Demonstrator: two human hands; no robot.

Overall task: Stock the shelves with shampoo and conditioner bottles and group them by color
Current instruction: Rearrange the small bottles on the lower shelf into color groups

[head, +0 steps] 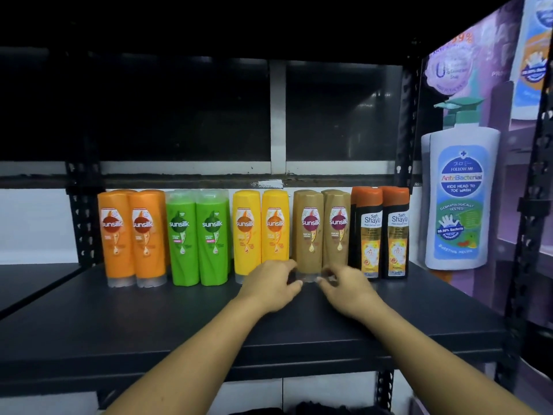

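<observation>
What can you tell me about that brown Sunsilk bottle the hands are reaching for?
The left brown bottle is glossy golden-brown plastic with a maroon round Sunsilk logo, standing upright on its clear cap on the dark shelf. It sits between a yellow bottle and its brown twin, with another brown one behind. The left hand and right hand flank its cap, fingertips at or very near it.
</observation>
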